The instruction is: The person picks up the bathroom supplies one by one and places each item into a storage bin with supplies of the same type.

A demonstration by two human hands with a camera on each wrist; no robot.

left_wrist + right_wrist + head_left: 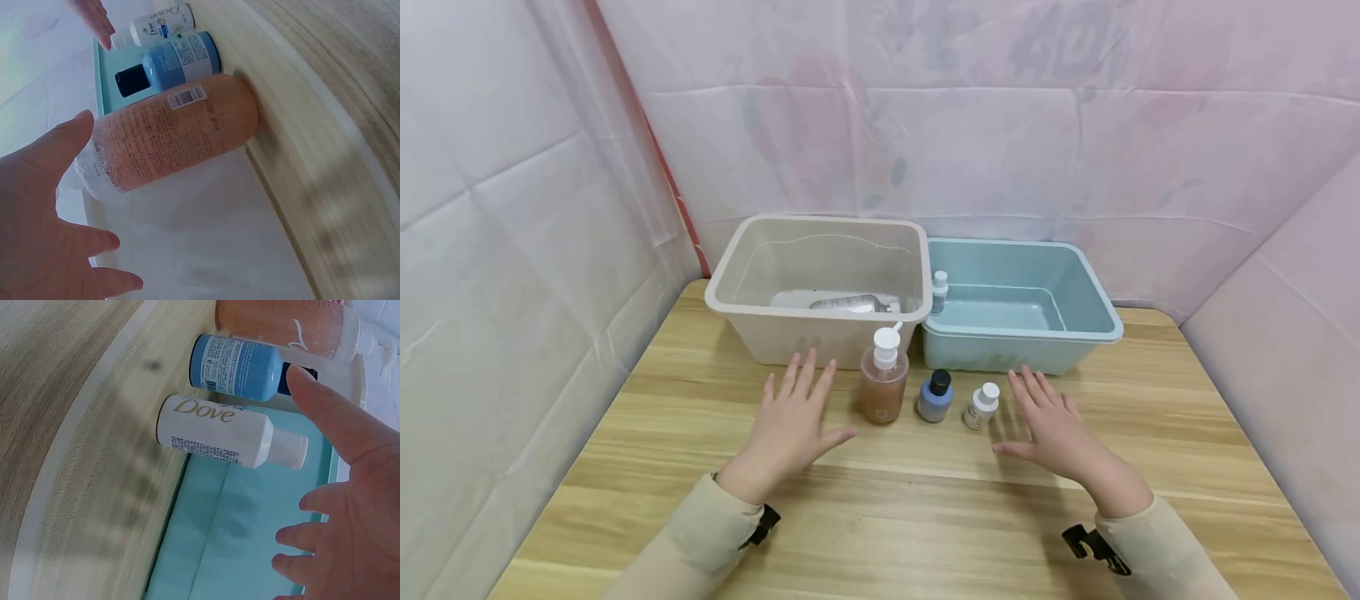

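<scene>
Your small white plastic bottle (215,431) reads "Dove" and stands upright on the wooden table (925,517), just beside your right hand (1056,429). Left of it stand a blue black-capped bottle (935,396) and an orange pump bottle (883,379). Your left hand (790,425) and right are flat, fingers spread, holding nothing.

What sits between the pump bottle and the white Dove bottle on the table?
One small blue bottle with a black cap stands between the pump bottle and Dove bottle, clearest in the head view.
</scene>
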